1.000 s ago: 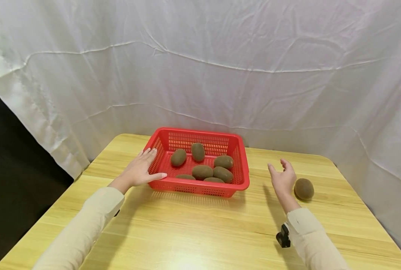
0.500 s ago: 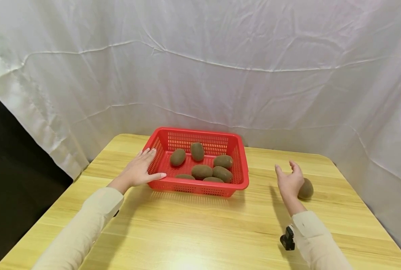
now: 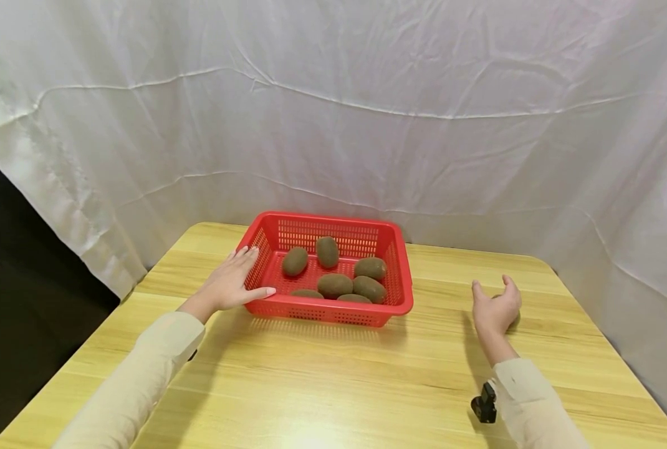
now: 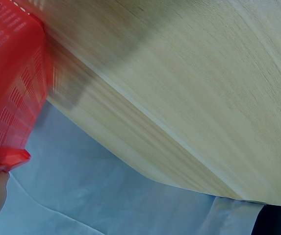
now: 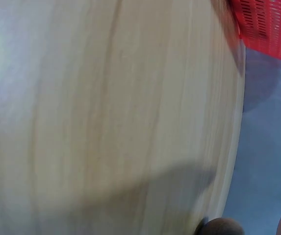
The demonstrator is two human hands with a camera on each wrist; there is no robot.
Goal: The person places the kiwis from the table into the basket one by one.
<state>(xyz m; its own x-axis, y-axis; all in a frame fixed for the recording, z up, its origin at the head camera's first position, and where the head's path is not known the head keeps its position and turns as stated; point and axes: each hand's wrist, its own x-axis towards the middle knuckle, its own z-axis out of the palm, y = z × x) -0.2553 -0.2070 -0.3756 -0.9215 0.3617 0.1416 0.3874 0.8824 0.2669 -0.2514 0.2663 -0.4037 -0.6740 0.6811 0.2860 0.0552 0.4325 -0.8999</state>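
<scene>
A red plastic basket (image 3: 325, 315) stands at the middle back of the table, with several brown kiwis (image 3: 335, 285) lying inside. My left hand (image 3: 225, 284) rests on the basket's left rim, its fingers straight and the thumb along the front rim. To the right of the basket, my right hand (image 3: 496, 310) is over a single kiwi (image 3: 515, 322), with thumb and fingers spread apart. That hand hides most of the kiwi in the head view. In the right wrist view the kiwi (image 5: 222, 226) shows at the bottom edge; whether my fingers touch it, I cannot tell.
The wooden table (image 3: 322, 374) has its back edge against a pale curtain (image 3: 333, 125). Black material (image 3: 19, 280) fills the left side beyond the table. A small black camera (image 3: 484, 403) sits on my right wrist.
My right hand has moved rightward, from beside the single kiwi to over it, covering more of it. The left hand has stayed on the basket, and the kiwis inside have not moved.
</scene>
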